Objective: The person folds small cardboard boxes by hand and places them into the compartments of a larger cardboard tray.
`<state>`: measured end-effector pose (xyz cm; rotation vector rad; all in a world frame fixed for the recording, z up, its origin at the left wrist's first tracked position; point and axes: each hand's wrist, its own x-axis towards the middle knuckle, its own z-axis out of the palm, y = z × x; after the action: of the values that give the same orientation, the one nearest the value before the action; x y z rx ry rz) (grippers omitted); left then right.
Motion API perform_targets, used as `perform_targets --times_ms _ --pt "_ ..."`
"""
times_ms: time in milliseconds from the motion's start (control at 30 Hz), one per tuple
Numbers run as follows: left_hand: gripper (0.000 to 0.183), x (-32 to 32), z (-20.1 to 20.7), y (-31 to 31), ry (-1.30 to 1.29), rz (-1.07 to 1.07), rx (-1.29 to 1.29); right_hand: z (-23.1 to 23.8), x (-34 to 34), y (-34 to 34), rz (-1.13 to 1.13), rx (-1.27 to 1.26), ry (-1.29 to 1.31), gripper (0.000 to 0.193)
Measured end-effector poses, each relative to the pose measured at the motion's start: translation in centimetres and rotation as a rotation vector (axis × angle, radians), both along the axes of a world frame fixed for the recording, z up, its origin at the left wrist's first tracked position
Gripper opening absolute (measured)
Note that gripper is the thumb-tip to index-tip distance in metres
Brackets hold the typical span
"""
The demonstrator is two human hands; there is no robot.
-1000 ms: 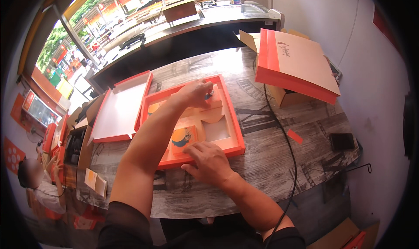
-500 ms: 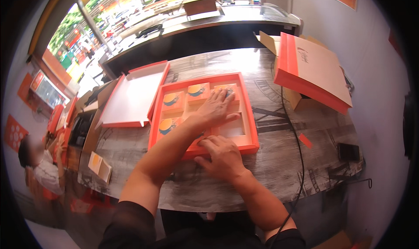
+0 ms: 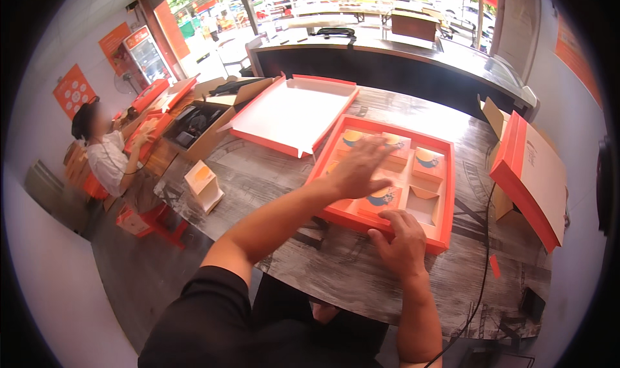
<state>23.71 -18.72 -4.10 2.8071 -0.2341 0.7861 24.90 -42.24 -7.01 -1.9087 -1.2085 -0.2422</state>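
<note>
A red-orange gift box point(image 3: 445, 203) lies on the table before me, its inside split by pale dividers. Several small square boxes with orange and blue pictures fill its compartments, among them one small box point(image 3: 428, 163) at the far right. The near right compartment point(image 3: 423, 206) holds no small box. My left hand point(image 3: 363, 169) is over the left and middle compartments with its fingers spread, hiding part of the small boxes; whether it touches them I cannot tell. At the near wall my right hand point(image 3: 402, 242) grips the rim, fingers bent over it beside the near middle small box point(image 3: 380, 201).
A white-lined red lid point(image 3: 294, 116) lies behind to the left. An upright small carton point(image 3: 204, 186) stands near the left edge, by an open cardboard box point(image 3: 197, 129). Another large red box point(image 3: 533, 174) leans at right. A black cable point(image 3: 483, 271) crosses the table. A co-worker point(image 3: 110, 155) sits at far left.
My view has swung to the left, so the gift box appears farther right. The left hand has come off the far right small box and moved left. My right hand stays at the near rim.
</note>
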Motion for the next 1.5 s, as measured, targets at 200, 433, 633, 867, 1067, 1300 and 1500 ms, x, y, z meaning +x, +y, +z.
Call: perform_targets --times_ms 200,433,633,867,1067,1300,1500 --pt "0.075 -16.7 -1.0 16.1 -0.082 0.579 0.081 -0.3 -0.3 0.6 -0.004 -0.024 0.021 0.035" --pt "0.096 -29.1 -3.1 24.1 0.306 1.376 -0.129 -0.2 -0.3 0.5 -0.014 -0.033 0.050 0.031" --pt "0.083 -27.3 -4.1 22.5 0.495 1.368 -0.298 -0.3 -0.3 0.5 -0.016 0.013 0.028 0.031" --pt "0.057 -29.0 -4.9 22.2 0.465 1.335 -0.105 -0.2 -0.5 0.6 0.000 -0.001 0.058 0.030" --pt "0.035 -30.7 -5.6 22.7 -0.153 1.025 0.069 -0.2 -0.6 0.4 0.001 -0.019 0.078 0.031" --pt "0.035 -29.1 -4.5 20.5 -0.160 0.951 -0.181 -0.6 -0.3 0.3 -0.005 -0.032 0.117 0.030" --pt "0.037 -26.2 -1.3 13.5 -0.452 0.468 -0.439 -0.7 -0.5 0.7 0.027 0.073 0.084 0.035"
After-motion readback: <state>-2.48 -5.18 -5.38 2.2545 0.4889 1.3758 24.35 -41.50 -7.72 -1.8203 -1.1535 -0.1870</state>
